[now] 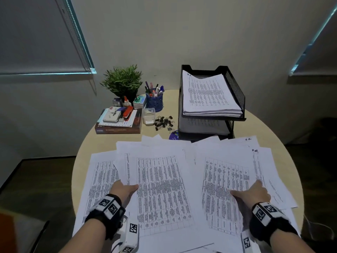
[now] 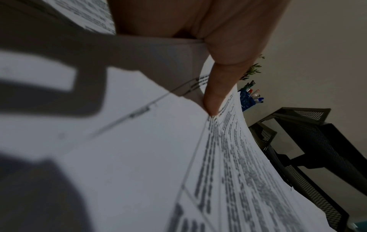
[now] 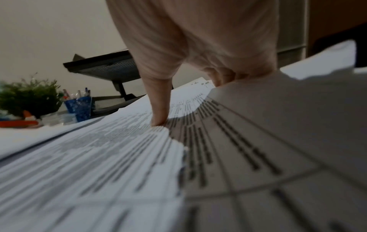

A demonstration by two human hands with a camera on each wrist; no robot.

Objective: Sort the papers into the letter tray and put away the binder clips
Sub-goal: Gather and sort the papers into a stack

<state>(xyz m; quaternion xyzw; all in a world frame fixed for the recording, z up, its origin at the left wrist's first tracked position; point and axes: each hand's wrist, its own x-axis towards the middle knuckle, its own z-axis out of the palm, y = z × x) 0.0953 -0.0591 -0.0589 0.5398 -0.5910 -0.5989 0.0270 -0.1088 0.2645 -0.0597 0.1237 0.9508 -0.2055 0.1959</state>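
Several printed sheets lie fanned over the near half of the round table [image 1: 273,125]. My left hand [image 1: 127,189] pinches the left edge of the middle sheet [image 1: 164,189]; its thumb [image 2: 214,94] lies on top and the fingers are hidden underneath. My right hand [image 1: 249,190] pinches the right sheet [image 1: 222,179], with the thumb [image 3: 158,106] on top and the fingers tucked under its edge. The black mesh letter tray [image 1: 235,92] stands at the back right, with paper stacks [image 1: 207,95] in both tiers. A pile of black binder clips [image 1: 164,122] lies left of the tray.
A small clear box [image 1: 149,116] sits beside the clips. Behind it stand a blue pen cup [image 1: 154,102] and a potted plant [image 1: 122,81]. A book [image 1: 118,129] with a stapler and small items on it lies at the back left. Sheets overhang the table's near edge.
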